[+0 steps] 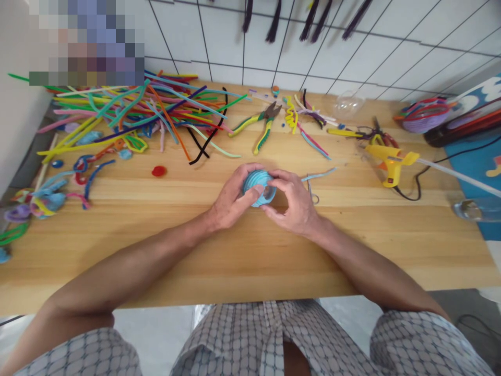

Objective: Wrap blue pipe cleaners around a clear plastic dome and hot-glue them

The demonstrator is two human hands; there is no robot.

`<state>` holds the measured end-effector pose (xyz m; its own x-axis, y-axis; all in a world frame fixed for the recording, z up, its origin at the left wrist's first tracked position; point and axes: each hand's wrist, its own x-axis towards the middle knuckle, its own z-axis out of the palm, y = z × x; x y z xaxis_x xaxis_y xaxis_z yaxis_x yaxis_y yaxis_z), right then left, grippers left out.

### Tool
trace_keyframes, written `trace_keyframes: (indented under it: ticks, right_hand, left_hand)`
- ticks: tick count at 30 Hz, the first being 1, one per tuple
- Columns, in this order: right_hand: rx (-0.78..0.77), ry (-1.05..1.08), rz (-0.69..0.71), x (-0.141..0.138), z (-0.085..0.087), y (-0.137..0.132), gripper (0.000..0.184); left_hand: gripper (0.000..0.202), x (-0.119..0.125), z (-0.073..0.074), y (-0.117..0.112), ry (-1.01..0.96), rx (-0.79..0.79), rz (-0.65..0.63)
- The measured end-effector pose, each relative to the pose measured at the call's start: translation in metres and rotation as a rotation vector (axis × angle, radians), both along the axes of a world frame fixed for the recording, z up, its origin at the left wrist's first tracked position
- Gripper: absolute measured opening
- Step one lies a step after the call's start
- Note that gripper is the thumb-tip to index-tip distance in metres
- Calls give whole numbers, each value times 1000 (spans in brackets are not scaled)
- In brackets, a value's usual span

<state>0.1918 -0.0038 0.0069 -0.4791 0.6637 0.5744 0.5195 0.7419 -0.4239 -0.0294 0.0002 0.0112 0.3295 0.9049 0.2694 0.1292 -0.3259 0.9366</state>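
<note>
Both my hands meet at the middle of the wooden table [250,250]. Between them is a small round shape wound from light blue pipe cleaner [256,184], with something clear showing at its right side. My left hand [231,201] wraps its fingers round the shape's left side. My right hand [291,201] pinches it from the right. A loose tail of light blue pipe cleaner [319,175] trails off to the right across the table.
A heap of coloured pipe cleaners [136,112] covers the back left. Yellow-handled pliers [260,122] lie behind my hands. A yellow glue gun [391,162] with its black cord sits at right, scissors [373,134] behind it. A red disc [158,171] lies left.
</note>
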Motion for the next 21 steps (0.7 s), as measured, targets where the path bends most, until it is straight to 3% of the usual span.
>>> trace_keyframes:
  ticks: [11, 17, 21]
  right_hand:
    - [65, 38, 33, 5, 8, 5, 55]
    - [97, 91, -72, 8, 5, 5, 34]
    - [143, 82, -103, 7, 3, 8, 32]
  left_hand:
    - [40, -1, -2, 2, 12, 17, 40]
    - [41, 2, -4, 1, 16, 13, 65]
    - [41, 3, -5, 2, 38, 28, 51]
